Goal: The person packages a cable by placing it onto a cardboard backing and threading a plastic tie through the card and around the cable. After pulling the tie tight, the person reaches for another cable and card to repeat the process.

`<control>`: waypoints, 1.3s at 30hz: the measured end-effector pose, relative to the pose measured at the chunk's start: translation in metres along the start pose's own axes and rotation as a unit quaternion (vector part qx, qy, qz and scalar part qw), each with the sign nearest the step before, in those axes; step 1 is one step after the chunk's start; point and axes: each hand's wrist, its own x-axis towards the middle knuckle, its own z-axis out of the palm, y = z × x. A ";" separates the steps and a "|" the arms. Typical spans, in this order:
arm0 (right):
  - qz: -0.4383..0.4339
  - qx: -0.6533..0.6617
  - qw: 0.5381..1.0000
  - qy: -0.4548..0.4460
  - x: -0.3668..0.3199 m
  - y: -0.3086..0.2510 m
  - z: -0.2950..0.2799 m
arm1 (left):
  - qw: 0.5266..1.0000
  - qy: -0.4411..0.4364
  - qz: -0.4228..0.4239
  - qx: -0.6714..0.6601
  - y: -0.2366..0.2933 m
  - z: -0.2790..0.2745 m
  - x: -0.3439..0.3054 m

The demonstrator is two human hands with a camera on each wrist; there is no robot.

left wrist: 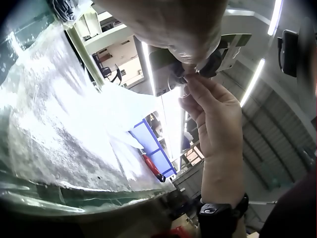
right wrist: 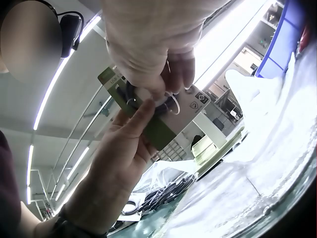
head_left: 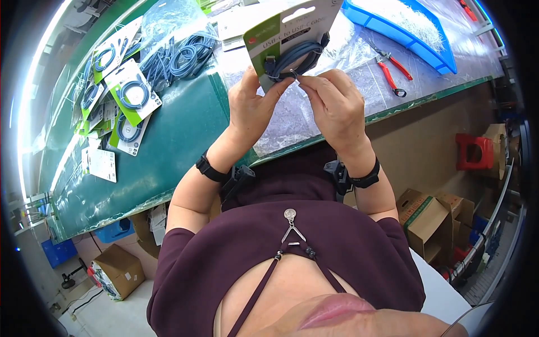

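A card (head_left: 295, 32) carrying a coiled blue cable (head_left: 292, 55) was held in the air over the near part of the green tabletop (head_left: 185, 135). It stood nearly upright: the slotted end pointed up toward the head camera, the printed face was turned to the person, and the long axis ran along the green side strip, leaning somewhat. The grip of the left hand (head_left: 249, 109) grasped the card low on its left side, thumb in front and fingers behind. The grip of the right hand (head_left: 338, 106) was a pinch, thumb and forefinger meeting at the coil's lower edge on a thin pale loop (right wrist: 179, 105), too small to identify.

To the left lay a pile of carded cables (head_left: 120, 80), with loose cables (head_left: 188, 56) in a clear bag just beside it. To the right, red-handled pliers (head_left: 388, 76) lay near a blue tray (head_left: 398, 38) filled with white shreds (head_left: 407, 19).
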 end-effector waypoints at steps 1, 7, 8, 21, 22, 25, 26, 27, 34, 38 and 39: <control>0.000 0.000 1.000 0.001 0.000 0.000 0.000 | 1.000 0.000 0.001 0.000 0.003 -0.001 0.001; 0.008 0.022 1.000 0.018 -0.003 -0.004 -0.005 | 0.978 -0.043 0.174 0.109 0.010 -0.008 0.003; 0.000 0.028 0.999 0.023 -0.004 -0.004 -0.006 | 0.970 -0.043 0.217 0.101 0.009 -0.008 0.003; 0.135 0.171 0.976 0.019 -0.010 0.043 -0.017 | 0.956 -0.089 -0.212 -0.181 0.027 -0.022 0.002; 0.204 0.238 0.949 0.033 -0.010 0.049 -0.017 | 0.940 -0.103 -0.232 -0.226 0.030 -0.023 0.004; 0.224 0.401 0.887 -0.029 -0.014 0.041 0.004 | 0.901 -0.133 -0.268 -0.315 0.036 -0.022 0.011; 0.228 0.482 0.844 -0.061 -0.016 0.039 0.009 | 0.894 -0.135 -0.280 -0.322 0.036 -0.022 0.012; 0.230 0.484 0.842 -0.062 -0.017 0.039 0.011 | 0.888 -0.136 -0.291 -0.329 0.036 -0.022 0.012; 0.090 0.375 0.923 0.006 -0.023 0.042 0.029 | 0.869 -0.114 -0.339 -0.342 0.041 -0.021 0.015; 0.197 0.380 0.904 -0.001 -0.036 0.052 0.051 | 0.870 -0.096 -0.326 -0.358 0.057 -0.018 0.019; 0.197 0.381 0.904 0.002 -0.038 0.053 0.051 | 0.876 -0.090 -0.314 -0.355 0.060 -0.017 0.019</control>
